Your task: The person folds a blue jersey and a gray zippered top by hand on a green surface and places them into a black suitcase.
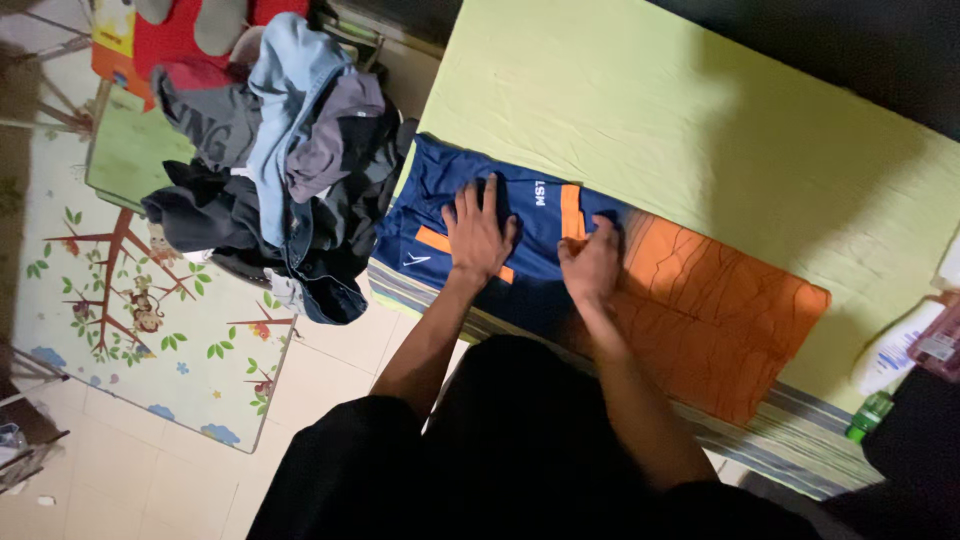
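A navy blue garment [540, 225] with orange stripes lies folded on the yellow-green bed sheet [640, 110] near the bed's edge. My left hand [477, 232] rests flat on it, fingers spread, pressing the cloth down. My right hand [592, 262] lies on the garment's right part, fingers curled onto the fabric where it meets an orange cloth [715, 315] spread beside it. Neither hand lifts anything.
A heap of dark and grey clothes with a light blue denim piece [285, 170] is piled to the left of the bed. A patterned play mat [140, 300] covers the tiled floor. A white bottle [895, 345] and a green-capped bottle [868, 415] lie at the right.
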